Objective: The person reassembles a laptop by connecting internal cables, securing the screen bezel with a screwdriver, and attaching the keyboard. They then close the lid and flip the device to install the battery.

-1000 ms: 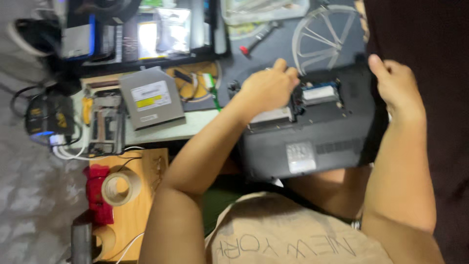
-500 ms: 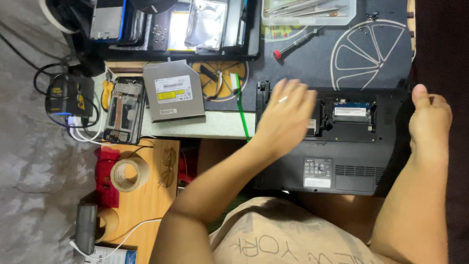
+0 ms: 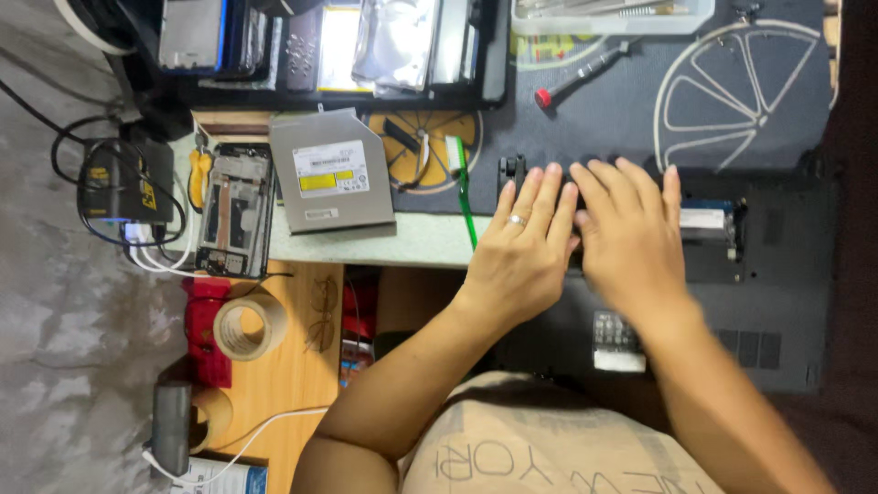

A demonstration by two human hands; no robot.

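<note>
both hands lie flat on the underside of a black laptop (image 3: 768, 302) that rests upside down, partly on the dark work mat (image 3: 622, 119) and partly over the person's lap. the step in hand looks like work at the open service bay on the laptop's base: the bay sits just under the fingertips, and a small module with a white label (image 3: 704, 220) shows at its right end. whether the hands are pressing a part in, feeling for a catch or only steadying the case cannot be told, since the palms hide what is beneath them

the left hand (image 3: 526, 252) is spread open, fingers straight and close together, a ring on one finger, its fingertips reaching to the far edge of the laptop near a small black hinge piece (image 3: 512, 169). the right hand (image 3: 631, 242) is likewise open and flat, fingers a little fanned, lying just beside the left so that the two touch or nearly touch at the inner edges. neither hand grips anything; both simply rest on the case

by my judgement the next move calls for lifting or sliding the fingers clear of the bay to get at the part inside, and likely a tool: a red-capped screwdriver (image 3: 585, 73) lies on the mat, well apart from the hands. a grey optical drive (image 3: 331, 174) and a stripped phone frame (image 3: 236, 210) lie to the left, untouched
</note>
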